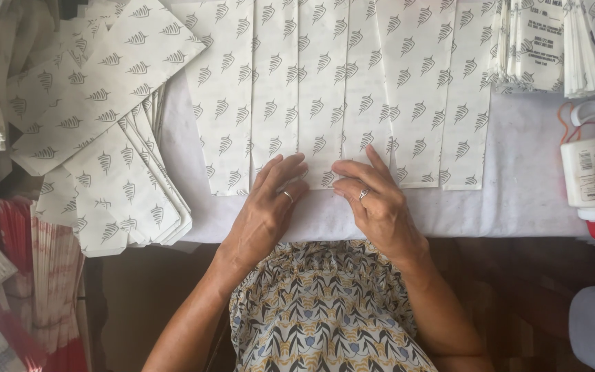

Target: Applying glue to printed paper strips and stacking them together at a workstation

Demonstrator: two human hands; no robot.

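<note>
Several white paper sheets (325, 83) printed with small grey leaf-like marks lie overlapped in a row on a white cloth-covered table (518, 186). My left hand (266, 207) rests flat on the near edge of the middle sheets, fingers spread, a ring on one finger. My right hand (377, 200) lies beside it, fingertips pressing the bottom edge of the same sheets, also with a ring. The two hands almost touch at the fingertips. Neither hand grips anything.
A stack of the same printed paper (118, 179) fans out at the left. A white glue bottle with a red tip (587, 176) lies at the right. More paper stacks (552, 41) sit at the top right, red-and-white ones (43, 275) at the lower left.
</note>
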